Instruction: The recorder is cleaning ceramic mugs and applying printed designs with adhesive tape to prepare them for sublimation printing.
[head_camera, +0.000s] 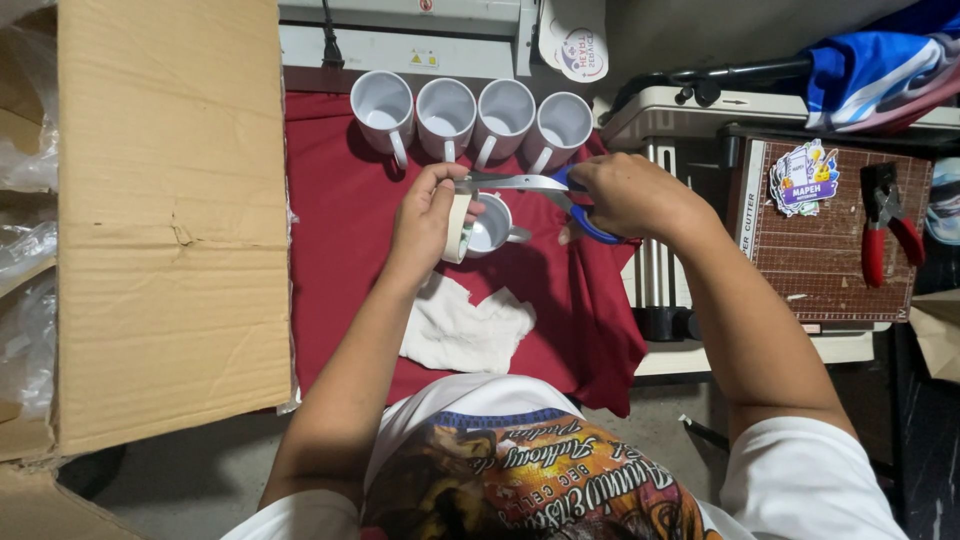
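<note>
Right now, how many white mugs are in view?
5: four in a row at the red cloth's far edge, one lower, beside the left hand. None looks hidden.

Four mugs (473, 118) block the far edge; cardboard box (170, 220) walls the left; red cloth (340, 230) between lies open.

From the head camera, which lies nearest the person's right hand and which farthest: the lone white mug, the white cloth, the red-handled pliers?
Measured from the right hand, which holds the scissors:
1. Lone white mug, just to its left on the red cloth.
2. White cloth, lower left, towards the person.
3. Red-handled pliers, far right on the cutting mat.
</note>
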